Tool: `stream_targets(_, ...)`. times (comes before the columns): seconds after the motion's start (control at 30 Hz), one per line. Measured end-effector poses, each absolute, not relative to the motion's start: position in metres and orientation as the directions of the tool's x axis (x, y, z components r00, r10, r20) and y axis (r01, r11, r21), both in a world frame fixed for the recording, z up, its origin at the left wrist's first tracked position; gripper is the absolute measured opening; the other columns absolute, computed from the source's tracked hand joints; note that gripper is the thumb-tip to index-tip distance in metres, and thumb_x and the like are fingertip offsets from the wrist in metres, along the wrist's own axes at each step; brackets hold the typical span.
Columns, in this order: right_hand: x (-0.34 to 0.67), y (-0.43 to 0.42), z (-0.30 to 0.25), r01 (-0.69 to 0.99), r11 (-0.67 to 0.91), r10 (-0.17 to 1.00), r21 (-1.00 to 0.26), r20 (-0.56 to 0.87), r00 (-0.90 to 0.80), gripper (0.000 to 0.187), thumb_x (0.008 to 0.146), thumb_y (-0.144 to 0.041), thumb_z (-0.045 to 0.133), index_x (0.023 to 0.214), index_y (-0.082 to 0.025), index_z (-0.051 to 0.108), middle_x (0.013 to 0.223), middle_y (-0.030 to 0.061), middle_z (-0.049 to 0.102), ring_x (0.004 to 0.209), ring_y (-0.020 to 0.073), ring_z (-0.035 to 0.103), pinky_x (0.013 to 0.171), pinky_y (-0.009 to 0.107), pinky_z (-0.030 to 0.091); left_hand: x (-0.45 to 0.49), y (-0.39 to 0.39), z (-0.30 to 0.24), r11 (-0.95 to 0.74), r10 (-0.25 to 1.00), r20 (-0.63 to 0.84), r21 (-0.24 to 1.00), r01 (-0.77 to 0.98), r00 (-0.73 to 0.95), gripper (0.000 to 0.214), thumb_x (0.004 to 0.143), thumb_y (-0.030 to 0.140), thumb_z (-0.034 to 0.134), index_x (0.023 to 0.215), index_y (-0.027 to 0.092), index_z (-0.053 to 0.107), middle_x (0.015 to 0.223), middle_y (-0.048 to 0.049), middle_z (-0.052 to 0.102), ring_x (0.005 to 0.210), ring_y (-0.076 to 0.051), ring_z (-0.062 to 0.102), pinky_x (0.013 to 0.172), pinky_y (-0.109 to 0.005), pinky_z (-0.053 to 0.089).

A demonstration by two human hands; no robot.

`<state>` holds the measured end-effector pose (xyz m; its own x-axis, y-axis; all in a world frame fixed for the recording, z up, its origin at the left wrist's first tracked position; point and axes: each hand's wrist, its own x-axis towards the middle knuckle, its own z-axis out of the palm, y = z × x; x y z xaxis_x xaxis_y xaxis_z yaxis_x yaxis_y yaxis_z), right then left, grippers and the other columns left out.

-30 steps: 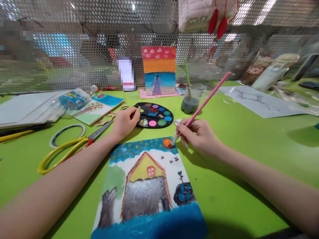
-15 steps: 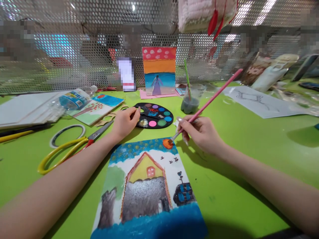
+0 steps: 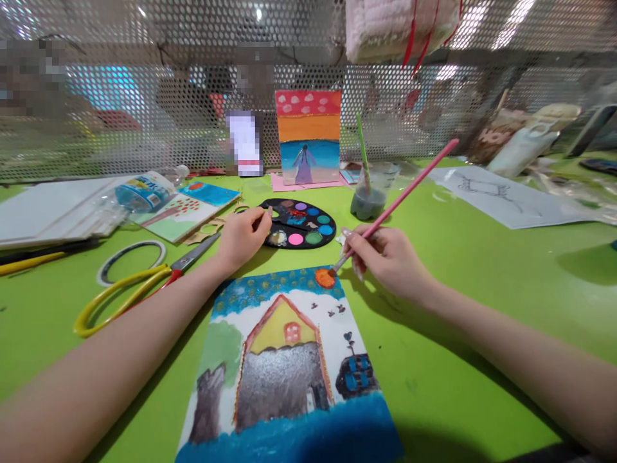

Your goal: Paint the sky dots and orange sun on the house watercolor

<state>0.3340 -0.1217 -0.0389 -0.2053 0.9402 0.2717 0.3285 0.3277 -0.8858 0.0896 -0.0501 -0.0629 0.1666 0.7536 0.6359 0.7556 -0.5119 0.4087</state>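
A painting of a yellow-roofed house (image 3: 284, 366) lies on the green table in front of me. My right hand (image 3: 385, 257) is closed round a pink paintbrush (image 3: 405, 193), whose tip touches the orange sun (image 3: 324, 278) at the painting's top right corner. My left hand (image 3: 241, 235) grips the left edge of a black paint palette (image 3: 301, 224) with several coloured wells, just beyond the painting.
Yellow-handled scissors (image 3: 130, 289) and a tape ring (image 3: 129, 257) lie at the left, with stacked white boards (image 3: 43, 212) and small paintings behind. A water cup with a green brush (image 3: 366, 199) stands behind the palette. A finished canvas (image 3: 307, 136) leans on the mesh wall. Sketch paper (image 3: 501, 196) lies at the right.
The brush handle has swung slightly, first lower to the right, then back up. The tip stays on the orange sun. My left hand has not moved.
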Motion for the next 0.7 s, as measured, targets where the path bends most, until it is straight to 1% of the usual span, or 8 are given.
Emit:
stream_targets(0.1,0.3344,-0.1222,-0.0379,0.286,0.327,0.942,-0.901,0.287,-0.171,0.039,0.09,-0.047,0.054,0.066,-0.017,0.058,0.047,-0.0014,0.051,0.042,0.0093,0.047,0.042,0.025,0.036,0.0901,-0.0506,-0.0624,-0.504,0.76,0.63,0.412,0.759,0.163,0.039,0.088,0.037,0.045,0.054,0.02,0.036,0.048,0.0033,0.037,0.046,-0.01,0.032,0.05,-0.028,0.024)
stream_targets(0.23,0.3333,-0.1229,-0.0389,0.275,0.305,0.934,-0.912,0.23,-0.273,0.038,0.09,-0.048,0.054,0.07,-0.016,0.06,0.053,0.0001,0.055,0.044,0.0099,0.05,0.042,0.025,0.038,0.09,-0.0506,-0.0634,-0.508,0.756,0.633,0.41,0.757,0.165,0.039,0.088,0.036,0.045,0.054,0.02,0.036,0.048,0.0033,0.037,0.046,-0.01,0.032,0.05,-0.028,0.023)
stream_targets(0.33,0.334,-0.1226,-0.0392,0.314,0.317,0.942,-0.895,0.259,-0.214,0.039,0.09,-0.047,0.055,0.066,-0.017,0.058,0.05,-0.0009,0.052,0.043,0.0093,0.048,0.041,0.025,0.037,0.0896,-0.0501,-0.0644,-0.512,0.753,0.637,0.407,0.757,0.166,0.039,0.088,0.036,0.045,0.054,0.02,0.037,0.048,0.0031,0.038,0.047,-0.01,0.032,0.05,-0.028,0.024)
stream_targets(0.4,0.3346,-0.1226,-0.0387,0.297,0.343,0.937,-0.891,0.302,-0.174,0.039,0.09,-0.048,0.054,0.067,-0.017,0.057,0.048,-0.0014,0.051,0.042,0.0092,0.048,0.041,0.024,0.037,0.0897,-0.05,-0.0646,-0.512,0.751,0.639,0.407,0.757,0.165,0.039,0.088,0.036,0.045,0.054,0.02,0.037,0.049,0.0033,0.037,0.047,-0.01,0.032,0.05,-0.028,0.023)
stream_targets(0.5,0.3343,-0.1232,-0.0387,0.259,0.338,0.931,-0.905,0.281,-0.231,0.04,0.09,-0.05,0.053,0.071,-0.016,0.059,0.053,0.0,0.054,0.045,0.0101,0.051,0.043,0.025,0.04,0.09,-0.0503,-0.0645,-0.514,0.75,0.641,0.409,0.754,0.163,0.038,0.088,0.036,0.045,0.055,0.02,0.036,0.048,0.0038,0.035,0.047,-0.01,0.03,0.05,-0.028,0.023)
stream_targets(0.57,0.3338,-0.1234,-0.0391,0.28,0.319,0.93,-0.905,0.242,-0.276,0.039,0.09,-0.05,0.052,0.072,-0.016,0.06,0.056,0.001,0.056,0.047,0.0106,0.052,0.043,0.026,0.04,0.09,-0.0505,-0.0644,-0.515,0.75,0.641,0.409,0.753,0.165,0.039,0.088,0.036,0.045,0.054,0.02,0.036,0.048,0.0037,0.035,0.046,-0.01,0.031,0.05,-0.028,0.023)
stream_targets(0.63,0.334,-0.1231,-0.0391,0.327,0.324,0.935,-0.888,0.248,-0.254,0.038,0.091,-0.047,0.053,0.07,-0.015,0.06,0.056,0.0011,0.055,0.046,0.0104,0.051,0.042,0.026,0.038,0.0897,-0.0506,-0.0643,-0.514,0.752,0.637,0.405,0.756,0.17,0.038,0.089,0.036,0.045,0.055,0.019,0.037,0.048,0.0033,0.038,0.046,-0.01,0.032,0.05,-0.028,0.023)
stream_targets(0.7,0.3345,-0.1227,-0.0385,0.341,0.344,0.937,-0.875,0.296,-0.187,0.037,0.091,-0.044,0.053,0.069,-0.015,0.059,0.054,0.0008,0.054,0.043,0.0101,0.049,0.041,0.026,0.036,0.0894,-0.0505,-0.0641,-0.511,0.755,0.633,0.403,0.759,0.172,0.038,0.089,0.036,0.045,0.055,0.019,0.037,0.049,0.0031,0.04,0.047,-0.01,0.032,0.05,-0.028,0.024)
